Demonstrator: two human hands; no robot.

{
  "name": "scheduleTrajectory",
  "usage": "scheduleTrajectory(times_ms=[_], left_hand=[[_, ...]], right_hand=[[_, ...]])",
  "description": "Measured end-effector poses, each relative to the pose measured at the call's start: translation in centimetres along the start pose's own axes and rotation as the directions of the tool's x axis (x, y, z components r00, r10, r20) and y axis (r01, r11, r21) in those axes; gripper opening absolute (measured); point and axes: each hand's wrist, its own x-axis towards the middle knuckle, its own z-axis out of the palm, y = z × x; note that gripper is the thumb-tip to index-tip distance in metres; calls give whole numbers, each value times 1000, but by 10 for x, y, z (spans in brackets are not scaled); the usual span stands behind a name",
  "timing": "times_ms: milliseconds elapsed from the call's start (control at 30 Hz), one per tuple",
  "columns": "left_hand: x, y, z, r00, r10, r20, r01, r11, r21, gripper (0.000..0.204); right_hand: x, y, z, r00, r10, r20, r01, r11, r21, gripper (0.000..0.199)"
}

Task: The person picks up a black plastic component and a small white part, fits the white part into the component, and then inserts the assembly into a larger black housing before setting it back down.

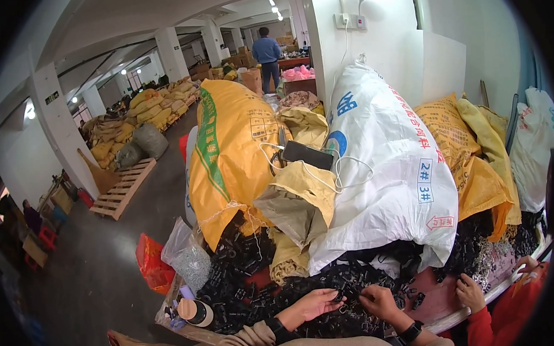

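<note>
Over a pile of small black plastic parts (246,308), both my hands are close together. My left hand (314,303) is turned partly palm up, with thumb and fingers pinching a small black plastic part (339,296). Just to its right, my right hand (379,301) is curled with its fingertips together beside that part. Whatever sits between those right fingertips is too small to make out. Dark bands circle both my wrists.
An orange sack (241,140) and a white sack (388,178) stand behind the pile; a phone (307,154) with a white cable lies between them. A lidded cup (195,312) and a clear bag (190,259) are at left. A co-worker's red sleeve (492,331) reaches in at right.
</note>
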Motion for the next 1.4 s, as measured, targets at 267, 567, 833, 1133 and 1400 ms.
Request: scheduleTrajectory(times_ms=[267, 567, 833, 1133, 1400], left_hand=[[5, -2, 1, 999, 32, -30, -35, 994, -101, 19], [1, 1, -9, 998, 54, -22, -57, 992, -109, 20], [-2, 4, -15, 999, 35, -6, -35, 994, -100, 19], [-5, 3, -10, 1000, 17, 11, -16, 990, -138, 16], [-1, 2, -14, 999, -27, 42, 36, 973, -227, 16]], right_hand=[[-17, 33, 4, 981, 19, 192, 92, 830, -551, 26], [-4, 12, 4, 956, -146, 255, 244, 879, -410, 16], [-13, 34, 17, 947, -143, 288, 275, 823, -496, 21], [-24, 20, 16, 961, -114, 251, 235, 816, -528, 25], [-26, 19, 16, 966, 2, 257, 142, 829, -541, 20]])
